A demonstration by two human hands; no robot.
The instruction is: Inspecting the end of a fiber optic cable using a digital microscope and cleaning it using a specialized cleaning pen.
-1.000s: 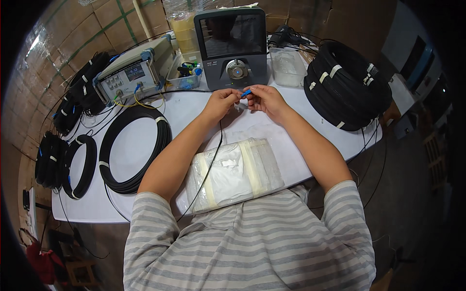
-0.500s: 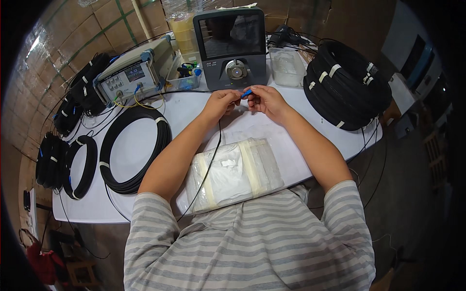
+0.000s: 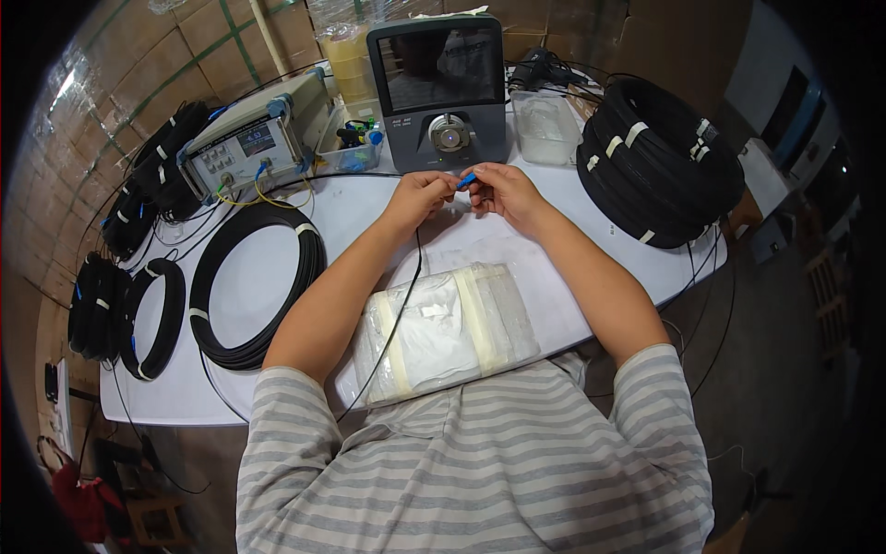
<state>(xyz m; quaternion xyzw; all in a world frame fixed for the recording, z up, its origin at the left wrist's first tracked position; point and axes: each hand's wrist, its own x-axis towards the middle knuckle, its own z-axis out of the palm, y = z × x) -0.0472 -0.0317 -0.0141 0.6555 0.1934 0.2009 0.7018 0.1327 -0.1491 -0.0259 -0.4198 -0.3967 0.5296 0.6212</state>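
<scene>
Both hands meet over the white table [image 3: 305, 212], just in front of a grey inspection device [image 3: 443, 88] with a dark screen and a round lens port. My left hand [image 3: 420, 196] pinches a thin black cable [image 3: 399, 314] that runs down toward my chest. My right hand [image 3: 498, 189] holds the small blue connector [image 3: 467, 180] at the cable's end between its fingertips. The two hands touch at the connector. A taped pad of white wipes [image 3: 443, 332] lies under my forearms.
A large stack of black cable coils [image 3: 655, 157] sits at right. A single black coil [image 3: 258, 286] lies at left, with more coils [image 3: 129, 314] beyond it. A grey test instrument [image 3: 245, 148] with yellow leads stands at back left, and a clear plastic box [image 3: 544, 129] at the back.
</scene>
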